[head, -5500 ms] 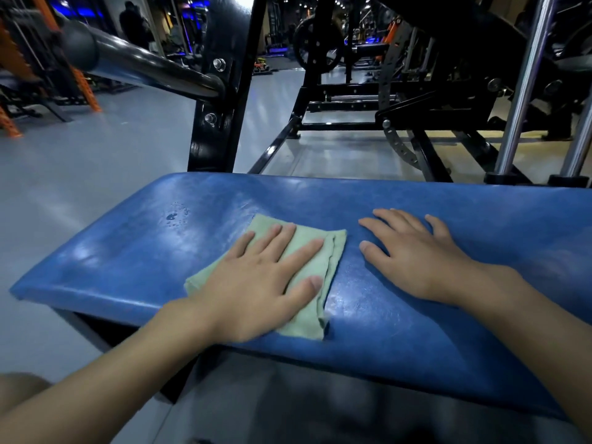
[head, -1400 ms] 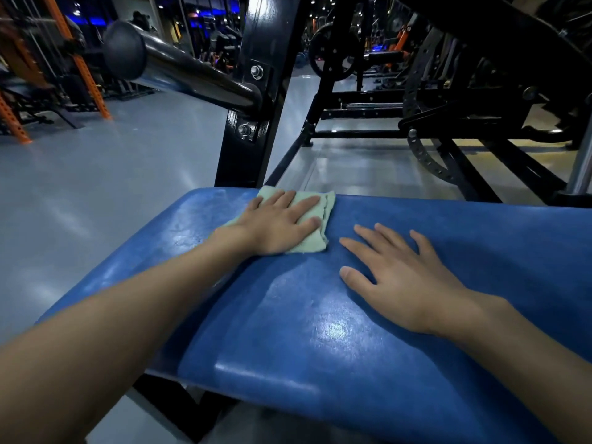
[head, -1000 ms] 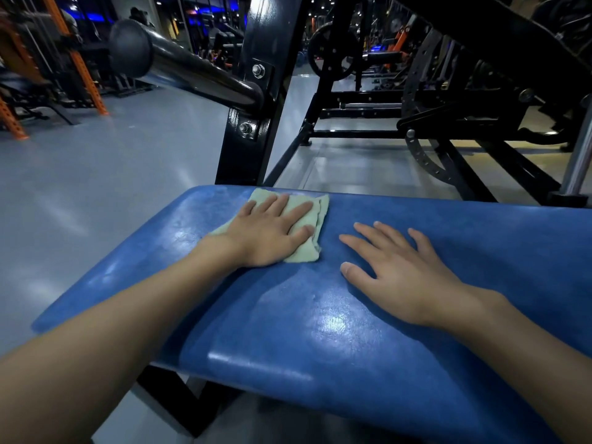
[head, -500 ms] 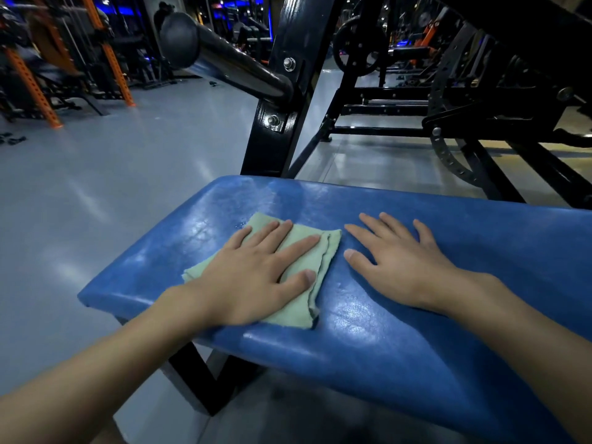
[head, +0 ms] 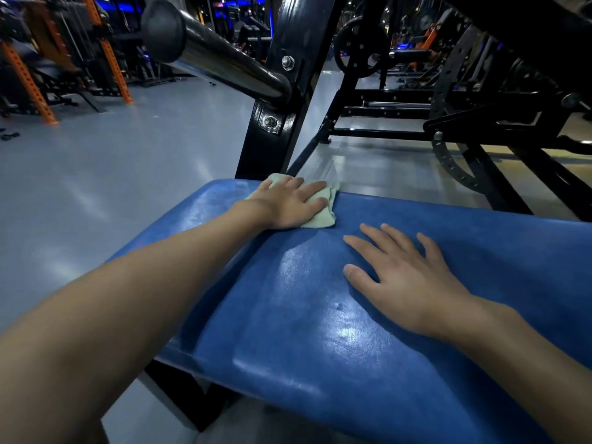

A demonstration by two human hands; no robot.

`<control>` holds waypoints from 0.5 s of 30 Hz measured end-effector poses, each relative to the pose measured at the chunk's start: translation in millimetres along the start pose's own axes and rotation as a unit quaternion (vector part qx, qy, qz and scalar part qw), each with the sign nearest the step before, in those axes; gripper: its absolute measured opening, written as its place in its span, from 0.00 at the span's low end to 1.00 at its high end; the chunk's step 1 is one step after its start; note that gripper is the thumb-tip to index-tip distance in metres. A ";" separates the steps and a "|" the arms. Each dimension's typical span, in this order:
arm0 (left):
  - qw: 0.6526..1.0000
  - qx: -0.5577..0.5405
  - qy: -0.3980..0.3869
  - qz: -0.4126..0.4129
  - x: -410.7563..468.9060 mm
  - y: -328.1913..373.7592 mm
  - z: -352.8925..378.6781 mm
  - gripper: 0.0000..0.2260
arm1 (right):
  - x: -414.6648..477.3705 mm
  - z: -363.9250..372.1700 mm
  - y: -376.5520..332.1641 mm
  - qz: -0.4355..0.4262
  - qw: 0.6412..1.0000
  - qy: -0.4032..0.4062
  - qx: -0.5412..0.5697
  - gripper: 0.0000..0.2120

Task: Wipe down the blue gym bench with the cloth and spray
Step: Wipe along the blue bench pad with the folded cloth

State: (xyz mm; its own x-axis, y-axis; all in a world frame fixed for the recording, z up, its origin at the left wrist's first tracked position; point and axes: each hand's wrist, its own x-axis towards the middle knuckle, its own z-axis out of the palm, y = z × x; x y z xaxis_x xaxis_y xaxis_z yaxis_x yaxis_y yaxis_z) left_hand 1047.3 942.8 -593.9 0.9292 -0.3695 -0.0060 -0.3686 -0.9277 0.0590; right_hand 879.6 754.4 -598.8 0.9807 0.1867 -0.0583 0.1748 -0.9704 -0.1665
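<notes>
The blue gym bench point(head: 320, 315) fills the lower middle of the head view, its padded top shiny and wet-looking. A folded pale green cloth point(head: 323, 216) lies at the bench's far edge. My left hand point(head: 290, 203) presses flat on the cloth with straight fingers, arm stretched far forward. My right hand point(head: 400, 277) rests flat on the bench top to the right, fingers spread, holding nothing. No spray bottle is in view.
A black steel upright point(head: 282, 100) stands just behind the bench's far edge, with a chrome bar point(head: 217, 56) jutting left and toward me. Black machine frames point(head: 480, 123) stand at the back right. Orange racks point(head: 28, 81) stand at far left on the grey floor.
My left hand has slid the cloth from the bench's near left part away to its far edge. My right hand has stayed flat in place on the bench.
</notes>
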 end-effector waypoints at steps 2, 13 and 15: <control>1.000 0.006 0.001 0.007 -27.7 -0.5 2.4 0.26 | 0.0 0.5 0.5 -0.001 1.000 0.001 0.003 0.30; 0.999 0.035 0.002 0.034 -234.7 -2.8 -0.3 0.28 | -3.5 -7.3 -5.3 0.004 1.000 0.003 -0.009 0.29; 0.999 0.031 -0.002 0.028 -237.6 -4.2 -0.1 0.28 | 2.9 -12.6 -10.8 -0.004 0.999 0.032 -0.024 0.28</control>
State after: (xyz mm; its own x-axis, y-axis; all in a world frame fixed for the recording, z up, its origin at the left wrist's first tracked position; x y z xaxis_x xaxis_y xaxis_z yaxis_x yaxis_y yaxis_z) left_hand 828.2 1034.5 -592.6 0.9070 -0.4210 -0.0091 -0.4210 -0.9070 -0.0034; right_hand 881.6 763.5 -584.8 0.9827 0.1851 0.0070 0.1846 -0.9755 -0.1197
